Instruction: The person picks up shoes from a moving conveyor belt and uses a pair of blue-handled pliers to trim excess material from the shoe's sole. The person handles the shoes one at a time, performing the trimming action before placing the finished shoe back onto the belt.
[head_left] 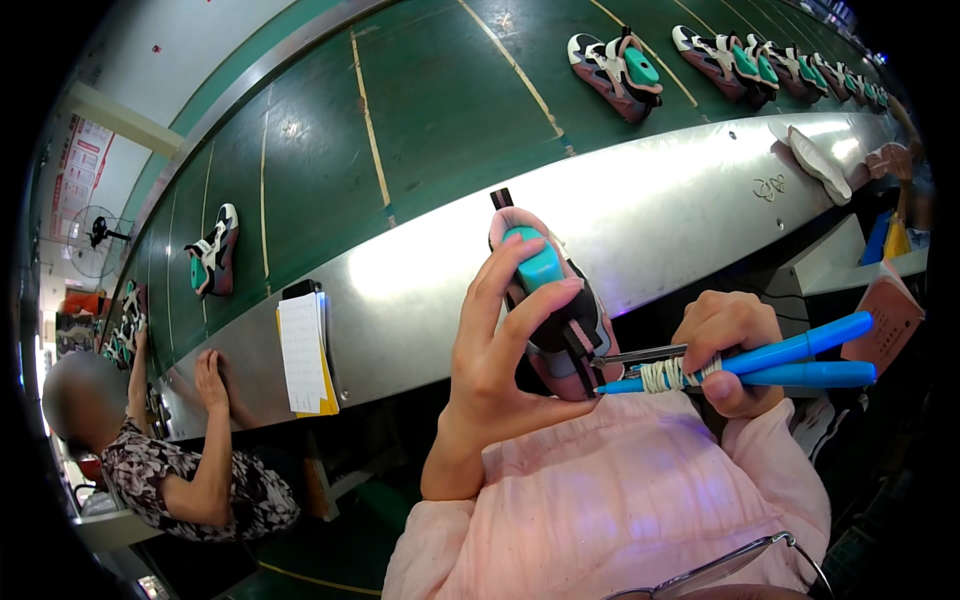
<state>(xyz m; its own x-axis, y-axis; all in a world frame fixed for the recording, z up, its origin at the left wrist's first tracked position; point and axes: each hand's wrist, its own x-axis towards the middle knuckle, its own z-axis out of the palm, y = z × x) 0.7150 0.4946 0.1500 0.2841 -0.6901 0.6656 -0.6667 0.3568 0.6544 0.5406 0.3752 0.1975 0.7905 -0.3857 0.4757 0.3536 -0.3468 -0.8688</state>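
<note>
My left hand [487, 365] grips a sneaker [562, 325] in black, pink and white, held close to my body over the metal ledge's edge. Inside the shoe's opening sits a teal insert [540, 268], with two of my fingers resting on it. My right hand [735, 335] is closed around two blue pens [800, 343] and a thin dark metal tool [640, 355], bound together by pale bands [662, 376]. The tip of this bundle is at the near end of the sneaker, by a striped strap; whether it touches cannot be made out.
Beyond the metal ledge [450, 275] runs a green conveyor [310, 150] with several similar sneakers [615, 75]. A paper pad [305, 345] lies to the left, near a co-worker [195, 470]. Rubber bands [769, 187] and a white insole [820, 165] lie on the right.
</note>
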